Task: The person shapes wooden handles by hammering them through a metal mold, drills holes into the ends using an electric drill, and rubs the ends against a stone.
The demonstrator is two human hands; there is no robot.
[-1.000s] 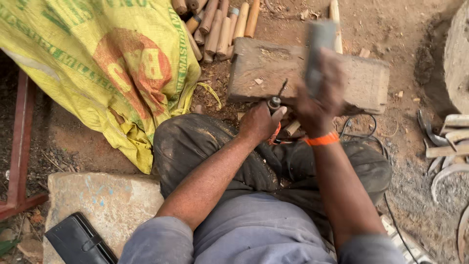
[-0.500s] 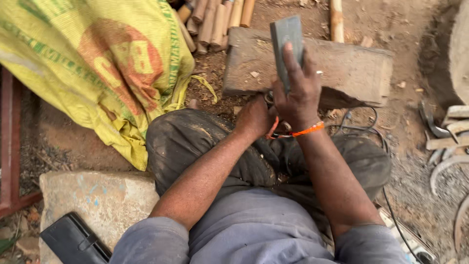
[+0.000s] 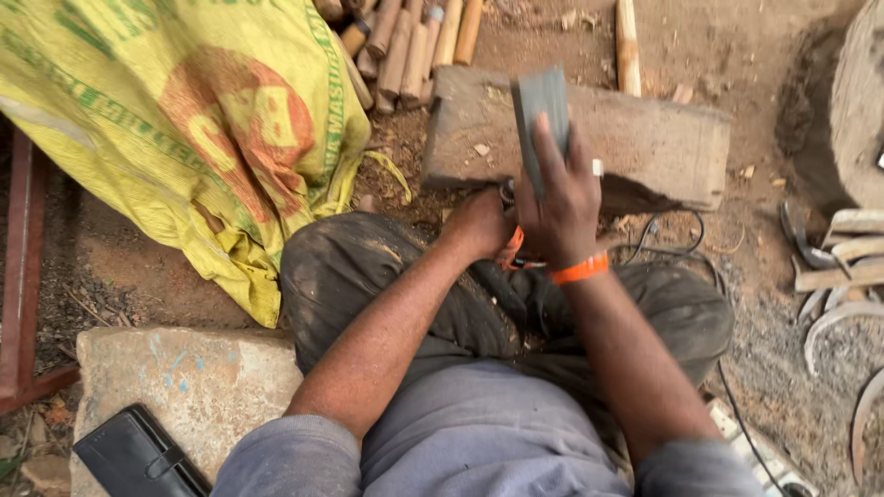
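Two hands over wooden block, right hand grip clenching grey flat bar, left hand grip unclear

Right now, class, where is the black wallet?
In the head view, the black wallet lies at bottom left, on the corner of the pale stone slab, beside the person's left elbow.

Sack: you see yellow, with green stripes and a red-orange round print.
Wristband, right of sack: bright orange.
Wallet, below sack: black.
Flat block: grey.
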